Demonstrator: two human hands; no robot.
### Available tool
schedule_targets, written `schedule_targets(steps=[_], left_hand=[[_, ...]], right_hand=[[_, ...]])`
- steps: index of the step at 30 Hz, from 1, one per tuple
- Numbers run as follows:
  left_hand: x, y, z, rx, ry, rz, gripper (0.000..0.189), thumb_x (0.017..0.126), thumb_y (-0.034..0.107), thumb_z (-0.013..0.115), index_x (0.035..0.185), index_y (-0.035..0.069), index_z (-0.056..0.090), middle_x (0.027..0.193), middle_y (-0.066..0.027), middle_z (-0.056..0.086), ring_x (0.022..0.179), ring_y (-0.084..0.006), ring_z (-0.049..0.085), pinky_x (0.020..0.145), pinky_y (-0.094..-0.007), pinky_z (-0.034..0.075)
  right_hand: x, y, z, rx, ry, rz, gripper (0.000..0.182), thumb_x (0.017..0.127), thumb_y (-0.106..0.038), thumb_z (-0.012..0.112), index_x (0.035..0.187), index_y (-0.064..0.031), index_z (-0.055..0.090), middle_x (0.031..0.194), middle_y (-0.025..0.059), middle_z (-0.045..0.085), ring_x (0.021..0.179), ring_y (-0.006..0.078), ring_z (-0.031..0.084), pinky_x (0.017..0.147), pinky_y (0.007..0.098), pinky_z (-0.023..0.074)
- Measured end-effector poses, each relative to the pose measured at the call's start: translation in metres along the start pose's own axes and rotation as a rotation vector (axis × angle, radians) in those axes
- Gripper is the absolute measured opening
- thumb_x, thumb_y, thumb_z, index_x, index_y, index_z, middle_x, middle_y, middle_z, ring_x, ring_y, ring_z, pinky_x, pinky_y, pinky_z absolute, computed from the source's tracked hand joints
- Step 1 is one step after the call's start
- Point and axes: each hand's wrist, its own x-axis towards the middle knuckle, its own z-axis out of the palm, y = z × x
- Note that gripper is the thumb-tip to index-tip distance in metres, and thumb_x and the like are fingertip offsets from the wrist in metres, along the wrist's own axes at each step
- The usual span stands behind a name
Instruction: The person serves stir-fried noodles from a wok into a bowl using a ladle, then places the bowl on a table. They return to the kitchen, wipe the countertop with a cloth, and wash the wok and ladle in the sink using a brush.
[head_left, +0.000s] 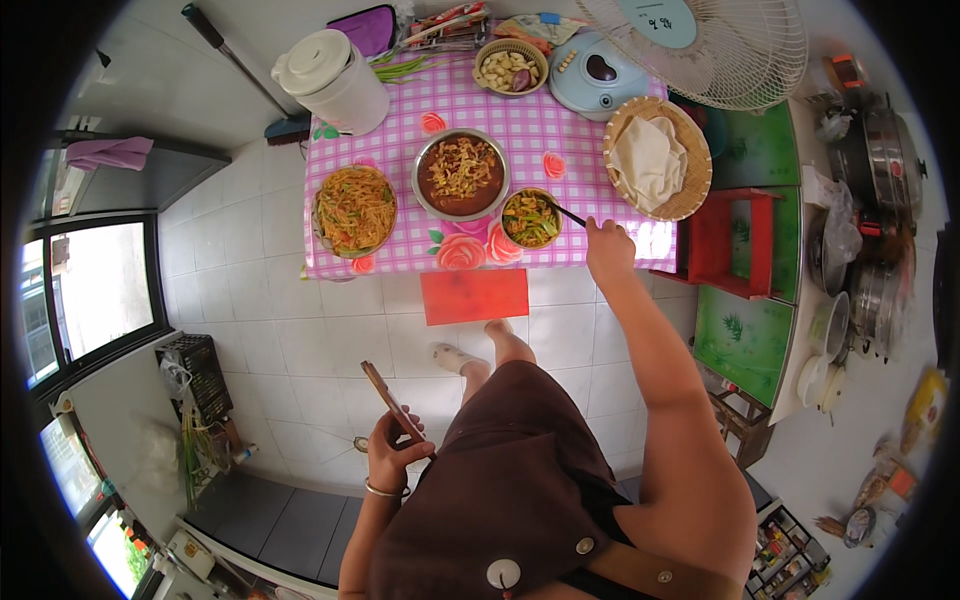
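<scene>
With my right hand (610, 244) I hold the black handle of a utensil (568, 214), its far end in a small bowl of chopped green and yellow food (531, 218). My left hand (399, 448), low at the left of my lap, is closed around a smartphone (393, 401) seen nearly edge-on. Left of the small bowl stands a steel bowl (418, 201) of dark sauce with shredded topping. A bowl of noodles with greens (355, 210) sits near the table's left edge. All three bowls rest on a pink checked tablecloth (480, 101).
A wicker basket (700, 196) with cloth, a white lidded pail (349, 94), a basket of garlic (511, 69) and a blue appliance (596, 79) stand on the table. A fan (735, 49) overhangs its right corner. A red stool (712, 240) stands right; a red board (475, 297) lies before the table.
</scene>
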Motion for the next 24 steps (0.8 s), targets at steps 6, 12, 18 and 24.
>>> schedule_targets(steps=[6, 12, 18, 24], left_hand=[[0.001, 0.001, 0.001, -0.015, 0.006, 0.001, 0.081, 0.054, 0.007, 0.086, 0.124, -0.007, 0.048, 0.102, -0.0104, 0.06, 0.094, -0.02, 0.061, 0.082, -0.0319, 0.053], [0.003, -0.003, -0.002, -0.013, 0.015, -0.007, 0.081, 0.054, 0.008, 0.086, 0.124, -0.007, 0.048, 0.103, -0.0105, 0.06, 0.095, -0.0205, 0.061, 0.083, -0.0324, 0.052], [0.004, -0.004, -0.001, -0.015, 0.023, -0.014, 0.079, 0.055, 0.008, 0.085, 0.124, -0.007, 0.049, 0.103, -0.0104, 0.06, 0.096, -0.0204, 0.061, 0.083, -0.0326, 0.052], [0.009, -0.001, 0.003, 0.002, 0.007, -0.018, 0.078, 0.055, 0.008, 0.084, 0.123, -0.007, 0.049, 0.103, -0.0103, 0.06, 0.096, -0.0203, 0.061, 0.083, -0.0324, 0.052]], right_hand=[[0.0, 0.001, 0.008, 0.003, 0.023, -0.016, 0.036, 0.083, -0.01, 0.056, 0.119, -0.0077, 0.06, 0.089, 0.0125, 0.061, 0.084, 0.0279, 0.064, 0.062, 0.0373, 0.056], [-0.007, 0.011, 0.018, 0.043, -0.089, 0.088, 0.033, 0.085, -0.011, 0.055, 0.118, -0.0102, 0.061, 0.091, 0.0124, 0.061, 0.087, 0.0292, 0.064, 0.066, 0.0399, 0.0557], [-0.039, 0.031, 0.033, 0.41, 0.012, 0.255, 0.029, 0.087, -0.011, 0.056, 0.115, -0.0093, 0.062, 0.09, 0.0157, 0.063, 0.083, 0.0352, 0.064, 0.074, 0.0458, 0.0524], [-0.038, 0.037, 0.068, 0.704, 0.162, 0.297, 0.026, 0.088, -0.01, 0.057, 0.114, -0.008, 0.061, 0.101, 0.0162, 0.063, 0.092, 0.0371, 0.061, 0.08, 0.0456, 0.05]])
